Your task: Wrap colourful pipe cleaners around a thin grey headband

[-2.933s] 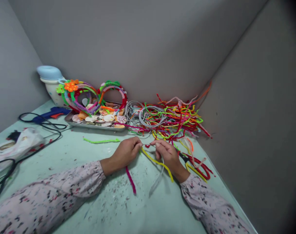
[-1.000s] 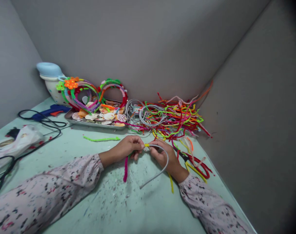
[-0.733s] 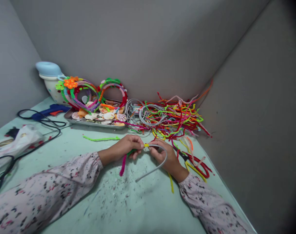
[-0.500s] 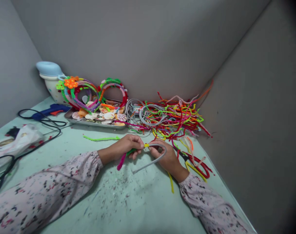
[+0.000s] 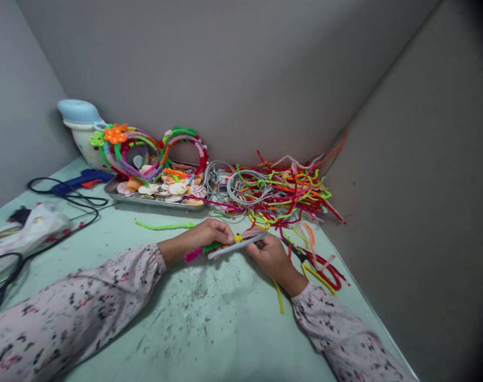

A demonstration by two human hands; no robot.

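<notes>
My left hand (image 5: 204, 236) is closed on a bundle of pink and green pipe cleaners (image 5: 196, 252) whose ends stick out to the left. My right hand (image 5: 270, 253) is closed on a plain grey headband (image 5: 236, 246), which lies almost flat and points left between both hands. A yellow pipe cleaner (image 5: 279, 297) is wound at the headband's end by my fingertips, and its tail trails down past my right wrist. Both hands rest low over the pale green table (image 5: 209, 329).
A heap of coloured pipe cleaners (image 5: 292, 193) and grey headbands (image 5: 245, 188) lies at the back. A metal tray (image 5: 154, 201) of shells holds decorated headbands (image 5: 146, 151). A blue glue gun (image 5: 80, 182), black cords (image 5: 46, 223), a white bag (image 5: 26, 233), a white pot (image 5: 82, 132) and red-handled scissors (image 5: 324, 268) lie around.
The grey headband has turned from hanging down toward me to lying nearly flat, pointing left. The pink pipe cleaner end has swung up to the left. The yellow piece is wound at the headband's end.
</notes>
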